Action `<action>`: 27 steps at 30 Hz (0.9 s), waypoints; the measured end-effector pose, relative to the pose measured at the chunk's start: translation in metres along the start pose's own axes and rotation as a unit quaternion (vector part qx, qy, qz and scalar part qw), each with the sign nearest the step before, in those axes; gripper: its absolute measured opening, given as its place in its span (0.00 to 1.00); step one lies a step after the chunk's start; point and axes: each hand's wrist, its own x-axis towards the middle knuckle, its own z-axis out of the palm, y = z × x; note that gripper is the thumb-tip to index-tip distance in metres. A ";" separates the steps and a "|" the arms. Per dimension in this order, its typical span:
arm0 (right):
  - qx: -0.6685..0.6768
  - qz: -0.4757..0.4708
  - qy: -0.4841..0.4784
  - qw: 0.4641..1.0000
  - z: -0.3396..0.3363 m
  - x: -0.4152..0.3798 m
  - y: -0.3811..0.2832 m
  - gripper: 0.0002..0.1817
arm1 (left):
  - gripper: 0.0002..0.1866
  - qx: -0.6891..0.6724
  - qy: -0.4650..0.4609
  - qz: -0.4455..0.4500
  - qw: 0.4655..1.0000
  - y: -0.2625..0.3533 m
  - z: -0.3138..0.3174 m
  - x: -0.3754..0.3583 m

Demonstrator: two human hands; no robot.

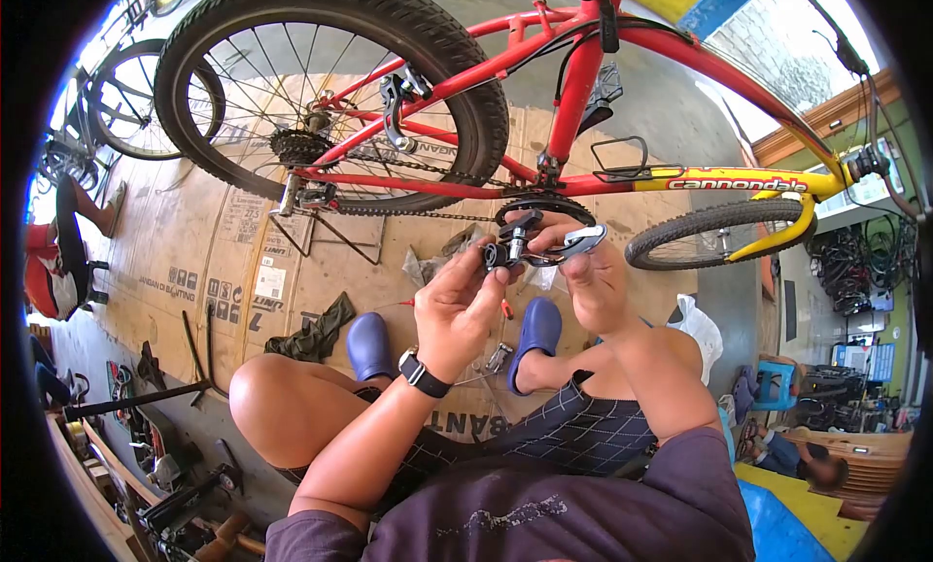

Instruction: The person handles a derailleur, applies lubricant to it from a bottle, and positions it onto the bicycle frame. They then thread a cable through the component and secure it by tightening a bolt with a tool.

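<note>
Between both hands, just below the bike's crank, is a front derailleur with a dark clamp ring and a silver cage (585,238). My left hand (455,309), a black watch on its wrist, pinches the clamp-ring end. My right hand (595,288) has its fingers closed around the cage end. Right behind them stands a red and yellow bicycle (573,105), its chain and chainring (559,207) close to my fingertips. The fingers partly cover the derailleur's middle.
Flattened cardboard (224,300) covers the floor. A dark cloth (316,329) lies left of my blue clogs (369,346); a small metal part (499,357) sits between them. Tools and a black stand (136,399) lie at lower left. Another person's leg (92,210) shows at left.
</note>
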 end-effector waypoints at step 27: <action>0.056 0.017 0.002 0.998 0.002 0.000 -0.002 0.22 | 0.20 -0.017 -0.020 -0.013 1.000 0.004 0.001 -0.001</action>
